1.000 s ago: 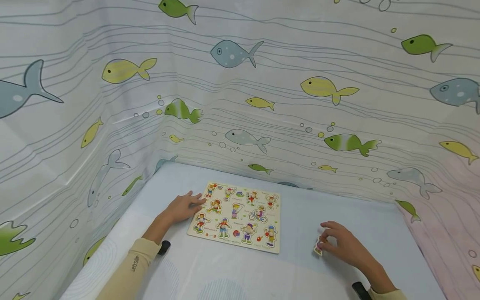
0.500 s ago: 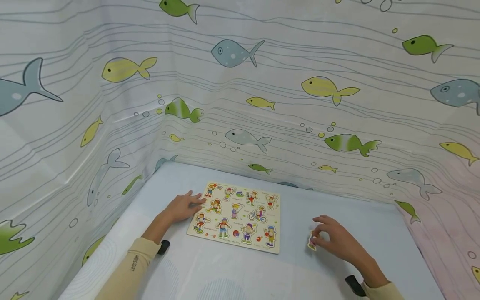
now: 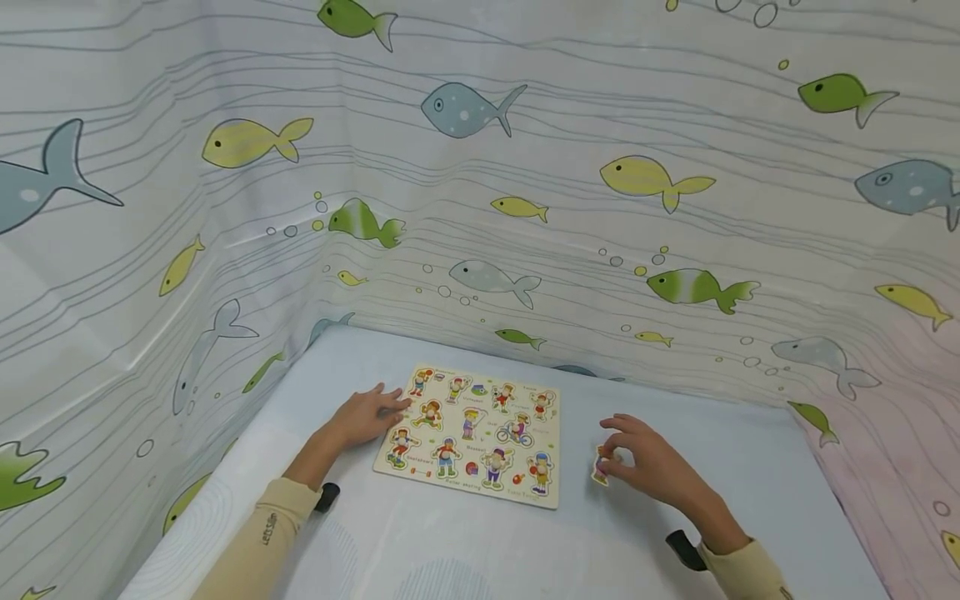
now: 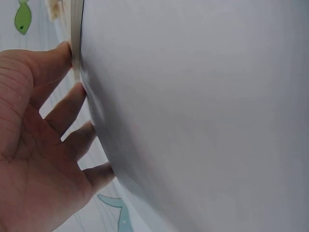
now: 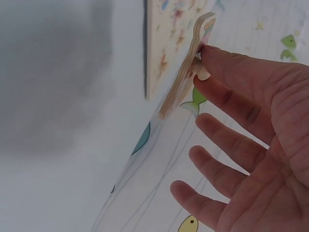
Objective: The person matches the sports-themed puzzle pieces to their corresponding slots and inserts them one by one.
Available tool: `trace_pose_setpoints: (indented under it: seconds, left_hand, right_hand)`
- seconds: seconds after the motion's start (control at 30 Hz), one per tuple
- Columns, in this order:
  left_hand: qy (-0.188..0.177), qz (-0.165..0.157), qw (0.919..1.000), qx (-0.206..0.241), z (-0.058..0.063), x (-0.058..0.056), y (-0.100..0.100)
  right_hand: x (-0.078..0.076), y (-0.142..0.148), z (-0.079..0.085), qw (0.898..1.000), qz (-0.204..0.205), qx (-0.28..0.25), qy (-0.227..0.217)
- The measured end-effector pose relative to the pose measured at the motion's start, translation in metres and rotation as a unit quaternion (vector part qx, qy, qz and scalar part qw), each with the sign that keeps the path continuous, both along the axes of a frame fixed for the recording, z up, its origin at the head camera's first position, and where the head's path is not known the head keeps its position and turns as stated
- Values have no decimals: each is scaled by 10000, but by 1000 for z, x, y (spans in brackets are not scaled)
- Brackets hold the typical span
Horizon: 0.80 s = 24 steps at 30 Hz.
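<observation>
A cream wooden puzzle board (image 3: 452, 423) with several sports-figure pieces lies flat on the table. At its left edge rests my left hand (image 3: 367, 414), fingers spread; in the left wrist view the thumb touches the board's side (image 4: 76, 29) and the other fingertips are on the table surface. My right hand (image 3: 648, 461) is to the right of the board and pinches a small wooden puzzle piece (image 3: 600, 468) between thumb and index finger. The right wrist view shows that piece (image 5: 181, 79) edge-on, tilted, with its printed face mostly hidden; the other fingers are spread apart.
The pale table (image 3: 420, 533) carries the board. Fish-patterned sheeting (image 3: 570, 242) rises behind it and along the left and right sides. A black strap piece (image 3: 686, 550) sits at the right wrist, another (image 3: 327, 497) at the left.
My right hand has carried the puzzle piece leftward and slightly away from me, closer to the board. The left hand and the board have stayed in place.
</observation>
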State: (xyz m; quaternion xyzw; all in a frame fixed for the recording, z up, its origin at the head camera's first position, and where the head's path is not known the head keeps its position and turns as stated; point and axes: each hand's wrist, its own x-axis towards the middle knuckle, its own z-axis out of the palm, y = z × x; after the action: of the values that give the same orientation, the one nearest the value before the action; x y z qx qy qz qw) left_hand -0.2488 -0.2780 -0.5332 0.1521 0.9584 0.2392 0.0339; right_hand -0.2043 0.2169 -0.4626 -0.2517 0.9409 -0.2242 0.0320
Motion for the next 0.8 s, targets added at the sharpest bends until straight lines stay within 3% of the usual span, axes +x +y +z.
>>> trace_pose_setpoints:
  seconds: [0.8]
  left_hand:
    - [-17,13,10000,83,2,1,1]
  right_hand:
    - [-26,-55,9,9991,357,-239,36]
